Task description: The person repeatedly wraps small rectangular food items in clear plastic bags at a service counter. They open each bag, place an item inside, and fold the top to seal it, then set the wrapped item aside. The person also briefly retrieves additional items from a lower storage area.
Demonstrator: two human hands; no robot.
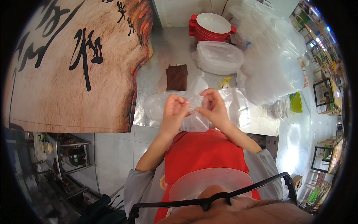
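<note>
Between my two hands is the gathered neck of a clear plastic bag (pixel 198 121), right in front of my red apron. My left hand (pixel 175 107) pinches the film on one side with curled fingers. On the other side, the thumb and fingers of my right hand (pixel 213 104) grip the same film. Just left of my left hand lies a rounded, plastic-wrapped bundle (pixel 155 105), its contents hard to make out. Beyond it a folded brown cloth (pixel 177 77) rests on the metal counter (pixel 156 64). Some yellow ties (pixel 225 82) lie past my right hand.
Red pans with white insides (pixel 214 23) are stacked at the back. Before them sits a bag of clear plastic containers (pixel 219 57). Large bagged stacks of plastic lids or bowls (pixel 275 72) crowd the right. A wood-patterned panel with black writing (pixel 84 106) covers the left side.
</note>
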